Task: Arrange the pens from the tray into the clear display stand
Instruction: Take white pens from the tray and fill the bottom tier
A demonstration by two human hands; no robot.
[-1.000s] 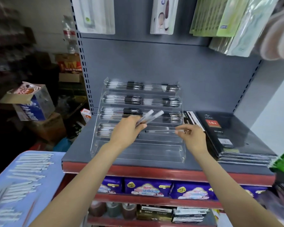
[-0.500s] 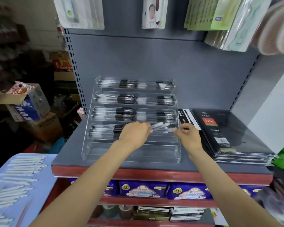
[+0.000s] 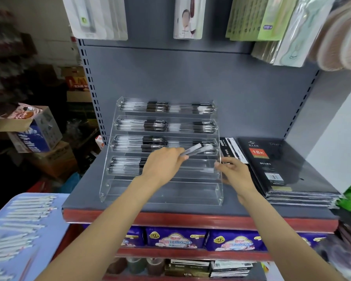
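Five stepped tiers make up the clear display stand (image 3: 162,191), which sits on the grey shelf (image 3: 83,191) against the back panel; the steps tilt each row toward a shopper, so the pens lie sideways and show their barrels. The top three tiers look filled across, the fourth holds pens (image 3: 126,166) only in its left part, and the lowest tier appears to hold nothing (glare makes this hard to confirm). A stack of black diaries (image 3: 288,169) lies just beside the stand on the right. At lower left, the tray (image 3: 55,224) with its pale blue surface carries many more pens (image 3: 22,222) in rows, so the job seems well along but not finished.

The left hand (image 3: 162,165) hovers over the fourth tier, fingers curled round a small bundle of spare pens (image 3: 195,151) that points up and to the right, probably kept as a ready supply. The right hand (image 3: 233,173), at the stand's right edge, pinches the end of a single pen (image 3: 201,169) laid along the fourth tier, likely to settle it in line.
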